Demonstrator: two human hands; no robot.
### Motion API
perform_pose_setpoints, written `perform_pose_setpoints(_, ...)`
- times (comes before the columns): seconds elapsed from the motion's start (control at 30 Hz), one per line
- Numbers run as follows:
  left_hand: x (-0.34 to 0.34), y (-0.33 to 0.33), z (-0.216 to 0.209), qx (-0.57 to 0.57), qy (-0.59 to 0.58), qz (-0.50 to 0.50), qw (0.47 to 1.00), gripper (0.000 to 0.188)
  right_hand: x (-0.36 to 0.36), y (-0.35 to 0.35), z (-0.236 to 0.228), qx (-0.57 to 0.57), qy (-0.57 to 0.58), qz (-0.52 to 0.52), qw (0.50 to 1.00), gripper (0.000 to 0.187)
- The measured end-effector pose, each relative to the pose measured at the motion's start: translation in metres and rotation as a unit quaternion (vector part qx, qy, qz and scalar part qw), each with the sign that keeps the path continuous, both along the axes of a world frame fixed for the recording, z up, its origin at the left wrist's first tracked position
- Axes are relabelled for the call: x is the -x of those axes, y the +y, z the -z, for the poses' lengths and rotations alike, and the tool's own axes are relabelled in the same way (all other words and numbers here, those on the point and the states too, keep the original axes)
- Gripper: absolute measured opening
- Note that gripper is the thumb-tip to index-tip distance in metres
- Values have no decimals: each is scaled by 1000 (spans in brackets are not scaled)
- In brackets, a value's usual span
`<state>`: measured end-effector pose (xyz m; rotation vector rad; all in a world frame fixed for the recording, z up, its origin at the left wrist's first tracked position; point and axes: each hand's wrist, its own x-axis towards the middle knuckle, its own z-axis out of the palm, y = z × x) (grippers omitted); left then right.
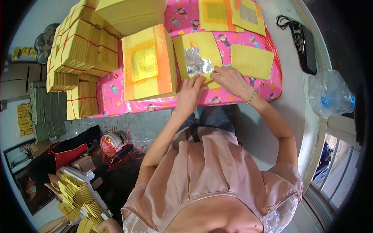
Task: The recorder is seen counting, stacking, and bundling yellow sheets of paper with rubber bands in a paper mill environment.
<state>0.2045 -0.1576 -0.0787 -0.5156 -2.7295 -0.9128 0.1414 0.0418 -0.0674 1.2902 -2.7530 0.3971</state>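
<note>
So in the head view, a yellow rectangular paper sheet (204, 40) with a shiny silver foil square (192, 58) is lying on the pink cartoon-print table cover (186, 25), right in front of the wearer. The left hand (189, 95) is holding its fingers close together, tips resting at the sheet's lower edge, while the right hand (233, 82) is curling thumb and index finger near the foil's lower right corner; honestly I can't tell if either one is pinching paper or only pressing. Imo doing this well is probably about one hand steadying the sheet's edge and the other going light on the foil, since stuff that thin could be wrinkling under a hard pull. For room, the thick yellow paper block with a gold foil square and orange border (168, 58) is standing just beside the sheet on the left, so that side is looking tight; a plain yellow paper piece (251, 62) is lying to the right with a pink strip showing between, and the table's front edge is running near the wrists, so watch for slipping
</note>
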Motion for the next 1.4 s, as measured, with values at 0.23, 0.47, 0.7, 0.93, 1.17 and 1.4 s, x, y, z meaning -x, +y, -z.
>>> perform_pose_setpoints(0.23, 13, 3, -7, 88, -82, 2, 993, 40, 30, 2, -8, 31, -11, -48, 998, 19)
perform_pose_setpoints(0.47, 17, 12, -22, -24, 158, 13, 987, 37, 75, -12, -60, -76, -337, -2, 939, 28)
perform_pose_setpoints(0.7, 33, 19, 4, -3, 106, -15, 994, 43, 134, -2, -15, -9, -308, -51, 950, 36)
perform_pose_setpoints(0.93, 46, 20, 2, 36, 76, -63, 994, 58, 175, -29, -45, -193, -425, 9, 884, 55)
perform_pose_setpoints(1.17, 61, 26, 7, 31, 22, -67, 997, 72, 197, -27, -8, -35, -297, 33, 954, 43)
perform_pose_setpoints(1.4, 71, 25, 16, 28, 0, -65, 998, 70, 189, -39, -4, -96, -213, 103, 967, 37)
